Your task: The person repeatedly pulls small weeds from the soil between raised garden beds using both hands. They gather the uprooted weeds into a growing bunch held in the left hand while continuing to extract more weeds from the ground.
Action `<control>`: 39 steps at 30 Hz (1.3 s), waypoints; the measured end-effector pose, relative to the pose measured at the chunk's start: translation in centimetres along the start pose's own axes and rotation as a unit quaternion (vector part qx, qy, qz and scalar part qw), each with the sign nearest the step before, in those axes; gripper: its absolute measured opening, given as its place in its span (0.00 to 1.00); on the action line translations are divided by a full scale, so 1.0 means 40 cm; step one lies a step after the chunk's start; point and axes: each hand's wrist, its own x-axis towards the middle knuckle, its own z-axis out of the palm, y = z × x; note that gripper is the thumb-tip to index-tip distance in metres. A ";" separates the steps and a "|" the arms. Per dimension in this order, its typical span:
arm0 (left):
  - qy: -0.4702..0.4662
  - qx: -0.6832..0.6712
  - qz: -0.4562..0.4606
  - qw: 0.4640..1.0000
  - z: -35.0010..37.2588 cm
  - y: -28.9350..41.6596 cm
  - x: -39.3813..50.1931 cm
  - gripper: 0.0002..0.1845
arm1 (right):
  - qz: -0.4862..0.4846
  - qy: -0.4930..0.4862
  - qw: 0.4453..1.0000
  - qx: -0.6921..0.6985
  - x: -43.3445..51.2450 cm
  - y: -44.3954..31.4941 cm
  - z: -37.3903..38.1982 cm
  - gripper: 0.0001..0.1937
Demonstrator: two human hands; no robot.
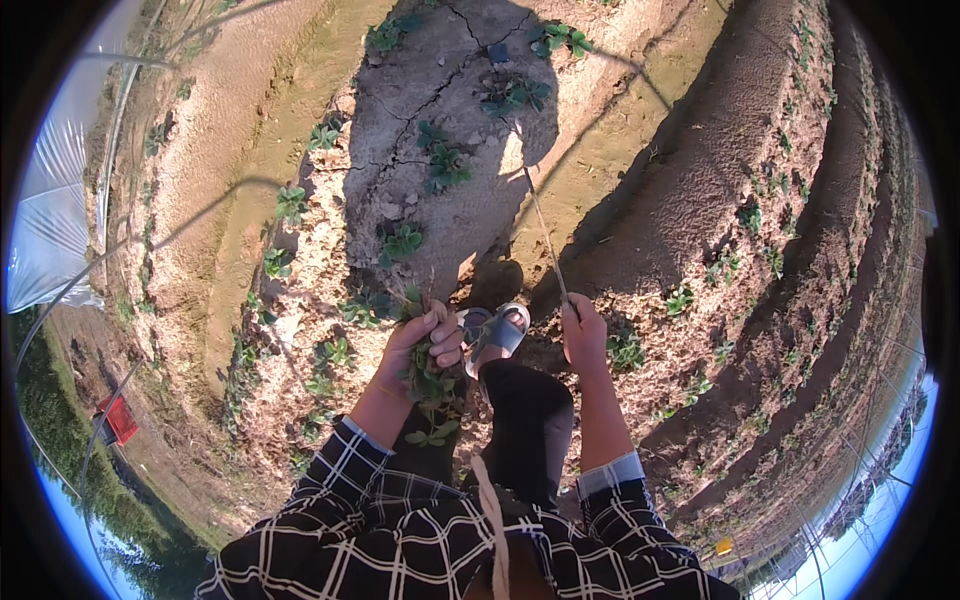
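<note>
My left hand (422, 346) is closed around a bunch of leafy green seedlings (433, 390), whose leaves hang below the fist and whose stems or roots stick out above. In my right hand (584, 330) is a long thin stick (545, 225), pointing away from me over the furrow; what its far tip is made of cannot be told. Small leafy plants (401, 241) grow in the cracked soil of the raised bed (442, 90) ahead, partly in my shadow. My feet in sandals (504, 334) are on the ground between the two hands.
More planted soil ridges (675, 217) with furrows curve away on the right. At the left are plastic sheeting (56, 202), thin bent hoops or poles (202, 206) and a red crate (118, 421). A small dark square object (497, 52) lies on the bed ahead.
</note>
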 end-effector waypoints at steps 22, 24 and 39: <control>0.028 -0.039 0.060 0.997 0.281 -0.076 0.286 0.06 | -0.044 -0.110 0.971 -0.209 0.597 -0.131 -0.059 0.16; 0.018 -0.034 0.071 0.997 0.312 -0.066 0.301 0.06 | -0.055 -0.132 0.972 -0.189 0.598 -0.151 -0.061 0.16; 0.070 0.159 0.054 0.983 0.755 0.162 0.389 0.09 | -0.078 -0.068 0.987 -0.126 0.718 -0.263 -0.163 0.13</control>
